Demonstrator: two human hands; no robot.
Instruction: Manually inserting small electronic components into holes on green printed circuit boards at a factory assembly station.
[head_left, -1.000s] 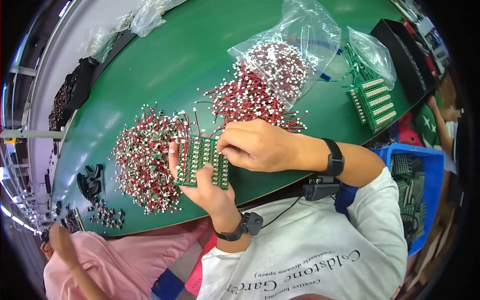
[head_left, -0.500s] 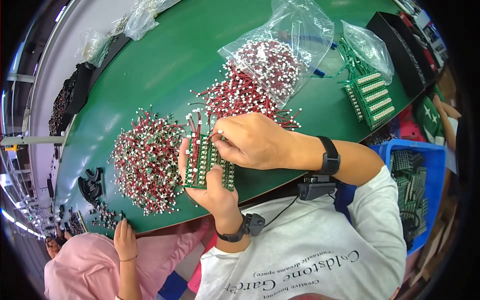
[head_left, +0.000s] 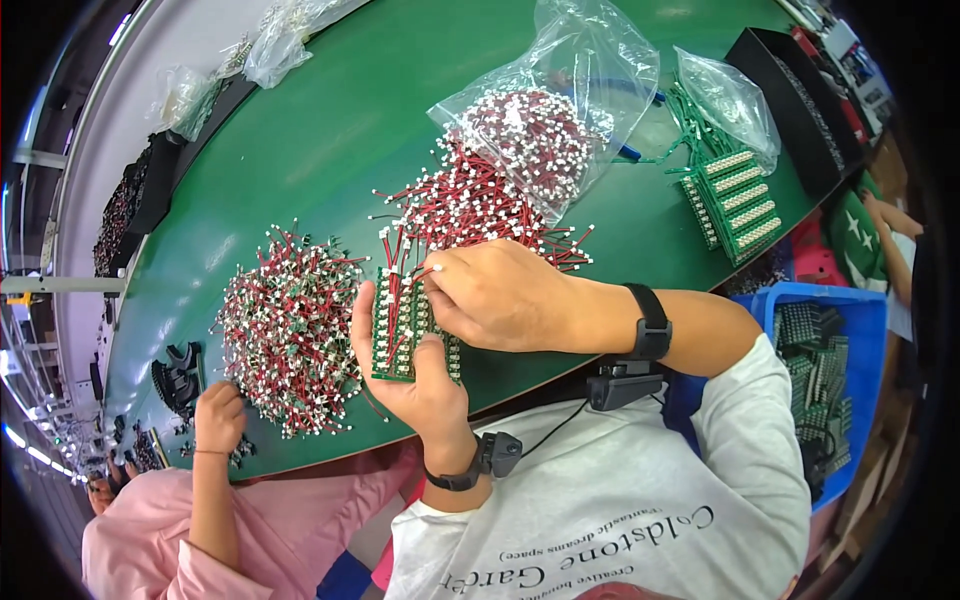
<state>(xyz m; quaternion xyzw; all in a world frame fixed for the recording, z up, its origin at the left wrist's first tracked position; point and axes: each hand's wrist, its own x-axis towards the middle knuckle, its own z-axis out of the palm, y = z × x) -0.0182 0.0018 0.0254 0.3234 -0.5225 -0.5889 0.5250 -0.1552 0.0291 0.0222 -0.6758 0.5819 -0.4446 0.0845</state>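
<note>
My left hand (head_left: 430, 395) is closed around a green circuit board panel (head_left: 408, 350) with rows of small pale connectors. Its thumb presses on the near face, and the other fingers are mostly hidden behind the panel. Several red wires with white plugs stand up from the panel's left rows. Over the upper right part of the panel, my right hand (head_left: 505, 295) pinches a short red wire lead (head_left: 430, 271) whose white plug shows at the fingertips. The wire's other end is hidden by the hand and cannot be made out.
A pile of red leads (head_left: 290, 335) lies left of my hands. Beyond them, more leads spill from a clear plastic bag (head_left: 610, 70). Stacked green panels (head_left: 740, 205) stand at right, above a blue bin (head_left: 868, 370) of boards. A co-worker's hand (head_left: 219, 418) is by the left pile.
The co-worker's hand has risen from the table edge toward the left pile. My hands keep nearly the same pose at the panel; the whole view has shifted slightly.
</note>
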